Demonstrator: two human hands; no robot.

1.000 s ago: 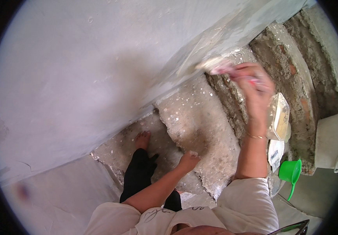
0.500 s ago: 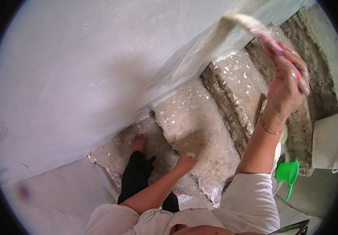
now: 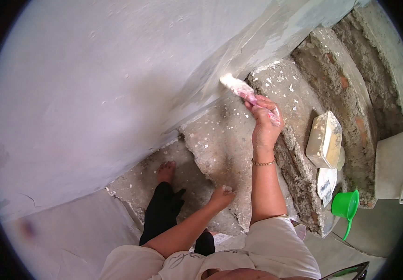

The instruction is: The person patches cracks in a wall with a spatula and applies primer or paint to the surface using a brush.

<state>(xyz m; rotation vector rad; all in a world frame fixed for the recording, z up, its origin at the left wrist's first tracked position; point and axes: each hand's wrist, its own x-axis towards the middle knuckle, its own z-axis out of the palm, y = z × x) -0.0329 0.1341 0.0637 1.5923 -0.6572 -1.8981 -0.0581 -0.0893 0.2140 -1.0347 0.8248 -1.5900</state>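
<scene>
My right hand (image 3: 266, 116) is wrapped round the pinkish handle of a paintbrush (image 3: 239, 87), which is smeared with white. The brush's white bristles point up and left, at the lower part of the grey-white wall (image 3: 103, 79), where darker, wet-looking streaks show. Whether the bristles touch the wall I cannot tell. Lower down, my left hand (image 3: 222, 198) is closed in front of my body, above a rough step. Something whitish shows at its fingers, too small to name.
Rough concrete steps (image 3: 220, 144) with white flecks climb to the upper right. On them stand a rectangular plastic tub (image 3: 324, 140) with pale contents and a white piece (image 3: 326, 184). A green dipper (image 3: 346, 204) and a white bucket (image 3: 394, 165) are at the right.
My right hand has swung down and left with the paintbrush, uncovering the plastic tub on the steps. The left hand has barely moved.
</scene>
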